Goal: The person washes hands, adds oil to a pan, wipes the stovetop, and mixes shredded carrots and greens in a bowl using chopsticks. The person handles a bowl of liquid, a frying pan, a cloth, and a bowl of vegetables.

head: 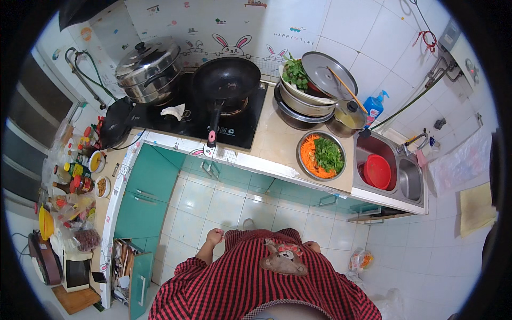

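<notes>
My left hand [216, 236] hangs beside my striped red and black garment, its fingers curled with nothing visible in them. Only part of my right hand [312, 247] shows at the garment's other side; its fingers are hidden. Both hands are apart from the counter. Before me, a black wok [228, 80] with its handle towards me rests on the black cooktop [244, 134]. A folded white cloth [173, 112] lies left of the handle. Near the counter's front edge stands a metal bowl [299, 158] holding shredded carrot [310, 154] and chopped green herbs [328, 154].
A lidded steel steamer [150, 72] stands at the back left. Stacked basins [298, 105] hold leafy greens under a tilted lid [324, 72]; a small pot [347, 118] sits alongside. The sink [358, 148] contains a red basin [377, 172]. A lower cabinet door [140, 280] hangs open.
</notes>
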`<state>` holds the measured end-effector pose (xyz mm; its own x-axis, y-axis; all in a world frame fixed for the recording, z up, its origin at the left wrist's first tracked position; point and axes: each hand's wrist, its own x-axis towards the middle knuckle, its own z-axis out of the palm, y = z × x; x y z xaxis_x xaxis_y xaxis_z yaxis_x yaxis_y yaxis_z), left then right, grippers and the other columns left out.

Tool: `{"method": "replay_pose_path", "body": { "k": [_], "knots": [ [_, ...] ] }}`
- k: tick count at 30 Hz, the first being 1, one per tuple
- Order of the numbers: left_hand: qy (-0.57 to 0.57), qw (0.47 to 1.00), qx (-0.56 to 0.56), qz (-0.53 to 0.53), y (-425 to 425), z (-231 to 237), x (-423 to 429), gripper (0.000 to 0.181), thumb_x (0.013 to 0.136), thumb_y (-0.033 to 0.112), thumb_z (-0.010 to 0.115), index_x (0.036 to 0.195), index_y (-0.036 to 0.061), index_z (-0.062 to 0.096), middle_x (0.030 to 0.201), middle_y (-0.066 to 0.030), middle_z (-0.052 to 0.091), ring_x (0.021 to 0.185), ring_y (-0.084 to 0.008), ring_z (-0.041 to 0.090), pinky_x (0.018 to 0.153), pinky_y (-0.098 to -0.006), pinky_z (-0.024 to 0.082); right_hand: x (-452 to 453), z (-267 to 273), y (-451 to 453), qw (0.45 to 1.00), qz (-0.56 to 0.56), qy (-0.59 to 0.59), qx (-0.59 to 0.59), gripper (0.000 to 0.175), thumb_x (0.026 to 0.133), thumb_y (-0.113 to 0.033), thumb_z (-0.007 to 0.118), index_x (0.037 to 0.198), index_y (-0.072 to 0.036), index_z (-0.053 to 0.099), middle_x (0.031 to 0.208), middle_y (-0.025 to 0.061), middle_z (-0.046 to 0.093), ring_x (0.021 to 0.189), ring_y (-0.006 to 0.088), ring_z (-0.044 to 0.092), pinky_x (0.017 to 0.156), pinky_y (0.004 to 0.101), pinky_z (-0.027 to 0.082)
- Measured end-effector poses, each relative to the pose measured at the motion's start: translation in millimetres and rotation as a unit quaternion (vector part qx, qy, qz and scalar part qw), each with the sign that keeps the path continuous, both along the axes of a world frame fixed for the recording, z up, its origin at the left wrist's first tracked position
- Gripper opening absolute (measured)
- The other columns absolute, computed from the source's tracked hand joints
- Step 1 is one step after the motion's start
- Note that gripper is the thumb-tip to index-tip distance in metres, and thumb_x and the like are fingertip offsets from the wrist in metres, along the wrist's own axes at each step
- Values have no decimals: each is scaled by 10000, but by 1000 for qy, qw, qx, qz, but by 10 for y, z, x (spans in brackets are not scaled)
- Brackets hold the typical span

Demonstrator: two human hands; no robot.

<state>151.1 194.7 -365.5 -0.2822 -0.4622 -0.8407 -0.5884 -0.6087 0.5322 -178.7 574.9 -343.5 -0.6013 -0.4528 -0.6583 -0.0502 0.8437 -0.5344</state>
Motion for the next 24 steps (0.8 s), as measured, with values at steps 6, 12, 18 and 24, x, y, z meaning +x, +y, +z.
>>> {"method": "replay_pose_path", "body": {
  "k": [6, 12, 18, 24],
  "knots": [
    [-7, 998, -51, 48, 266, 104, -19, 82, 849, 76, 574, 896, 46, 634, 726, -42, 616, 610, -160, 620, 483, -276, 483, -244, -157, 73, 996, 83, -19, 22, 307, 802, -318, 622, 904, -39, 702, 878, 175, 684, 819, 296, 660, 750, 380, 505],
    [-61, 994, -94, -18, 944, -112, -33, 127, 825, 138, 567, 851, 45, 649, 729, -68, 639, 626, -177, 637, 512, -309, 514, -347, 81, 630, 992, 97, 65, -54, 322, 842, -317, 596, 949, -26, 682, 898, 161, 685, 859, 296, 658, 781, 367, 501],
    [-59, 964, -204, -161, 2076, -240, -535, 252, 813, 249, 570, 845, 24, 679, 681, -71, 663, 594, -198, 634, 601, -336, 513, -457, -292, 2279, 994, 61, 67, 58, 366, 813, -352, 634, 970, -27, 697, 930, 162, 693, 876, 285, 661, 800, 364, 507],
    [18, 957, -242, -157, 2945, -52, -526, 223, 808, 230, 609, 886, 39, 693, 779, -104, 691, 649, -188, 642, 632, -330, 515, -169, -733, 3662, 999, -10, 18, 37, 390, 810, -345, 635, 968, 6, 694, 942, 196, 686, 882, 296, 658, 785, 369, 505]
  ]
}}
